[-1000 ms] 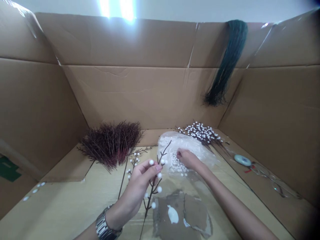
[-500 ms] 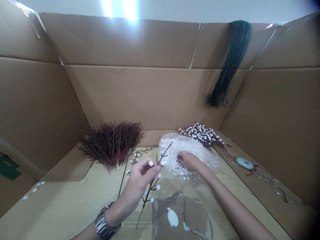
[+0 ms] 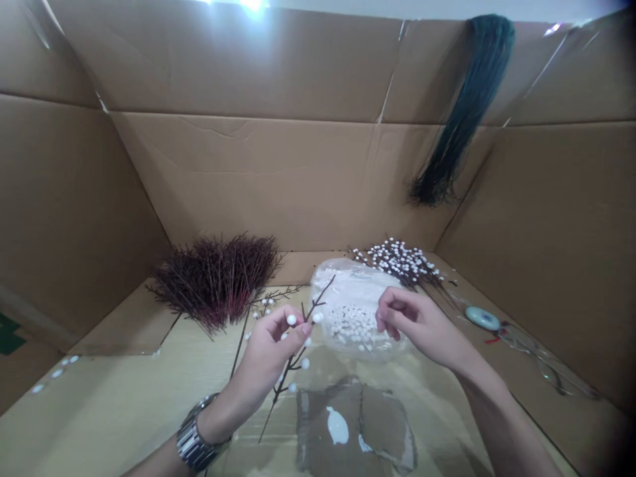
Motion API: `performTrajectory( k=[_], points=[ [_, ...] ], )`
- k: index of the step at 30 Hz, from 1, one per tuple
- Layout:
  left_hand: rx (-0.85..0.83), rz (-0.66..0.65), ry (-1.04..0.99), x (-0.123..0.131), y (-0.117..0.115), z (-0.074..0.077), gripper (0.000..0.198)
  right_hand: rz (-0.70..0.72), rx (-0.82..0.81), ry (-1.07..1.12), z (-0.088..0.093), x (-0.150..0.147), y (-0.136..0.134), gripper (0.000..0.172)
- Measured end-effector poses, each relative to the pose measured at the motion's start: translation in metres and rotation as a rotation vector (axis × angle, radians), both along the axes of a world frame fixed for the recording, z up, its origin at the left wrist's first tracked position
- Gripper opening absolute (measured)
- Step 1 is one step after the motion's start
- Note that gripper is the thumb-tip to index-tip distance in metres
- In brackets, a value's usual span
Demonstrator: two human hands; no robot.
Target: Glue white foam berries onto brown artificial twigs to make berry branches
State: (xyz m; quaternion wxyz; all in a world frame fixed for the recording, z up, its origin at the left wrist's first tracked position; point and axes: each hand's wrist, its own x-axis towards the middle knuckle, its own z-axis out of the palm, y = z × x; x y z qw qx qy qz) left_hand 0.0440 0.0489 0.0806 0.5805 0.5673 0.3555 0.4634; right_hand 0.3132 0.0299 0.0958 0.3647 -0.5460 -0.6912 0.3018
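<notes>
My left hand (image 3: pixel 274 351), with a metal watch (image 3: pixel 195 434) on its wrist, pinches a brown artificial twig (image 3: pixel 284 376) that slants up to the right. Several white berries sit along this twig's side shoots. Just right of a clear plastic bag (image 3: pixel 342 281) holding loose white berries (image 3: pixel 354 323), my right hand (image 3: pixel 410 319) hovers with fingers curled and the thumb and forefinger close together. Whatever is in that pinch is hidden. In front of the bag lies a cardboard piece (image 3: pixel 385 417) bearing a white glue puddle (image 3: pixel 338 425).
Bare brown twigs (image 3: pixel 216 281) are heaped at back left, near a berried twig (image 3: pixel 265 303). Finished-looking berry stems (image 3: pixel 402 262) lie at back right. A teal oval object (image 3: pixel 481 318) and glasses (image 3: pixel 546 371) lie right. Green strands (image 3: pixel 467 99) hang over the cardboard wall (image 3: pixel 278 185).
My right hand has come out of the berries in the bag and moved to the bag's right side. My left hand keeps its pinch on the twig. The view has tilted slightly down.
</notes>
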Motion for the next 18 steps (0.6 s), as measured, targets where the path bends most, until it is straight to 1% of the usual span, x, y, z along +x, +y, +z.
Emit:
performTrajectory(
  k=[2, 3, 5, 6, 7, 9, 12, 14, 18],
  points=[
    [-0.027, -0.018, -0.032, 0.000, -0.002, -0.001, 0.029, 0.019, 0.007, 0.129, 0.012, -0.008, -0.010, 0.028],
    [-0.043, -0.026, -0.051, 0.000, -0.004, -0.002, 0.029, 0.033, 0.015, 0.149, 0.018, -0.014, -0.013, 0.032],
    [-0.067, -0.028, -0.101, -0.001, -0.009, -0.001, 0.030, 0.072, 0.055, 0.100, 0.030, -0.028, -0.016, 0.039],
    [-0.068, -0.025, -0.133, -0.002, -0.012, -0.001, 0.031, 0.095, 0.084, 0.065, 0.037, -0.036, -0.018, 0.040],
    [-0.062, -0.017, -0.167, -0.003, -0.015, 0.000, 0.032, 0.113, 0.124, 0.039, 0.044, -0.043, -0.019, 0.038],
    [-0.023, -0.013, -0.220, -0.005, -0.020, 0.003, 0.034, 0.128, 0.226, 0.023, 0.057, -0.057, -0.023, 0.026],
    [0.053, -0.001, -0.246, -0.007, -0.026, 0.009, 0.034, 0.123, 0.384, 0.090, 0.070, -0.074, -0.030, 0.008],
    [0.093, 0.013, -0.256, -0.008, -0.028, 0.012, 0.035, 0.120, 0.458, 0.179, 0.073, -0.082, -0.033, 0.006],
    [0.168, 0.041, -0.255, -0.009, -0.031, 0.018, 0.037, 0.104, 0.563, 0.310, 0.069, -0.095, -0.034, 0.012]
  ],
)
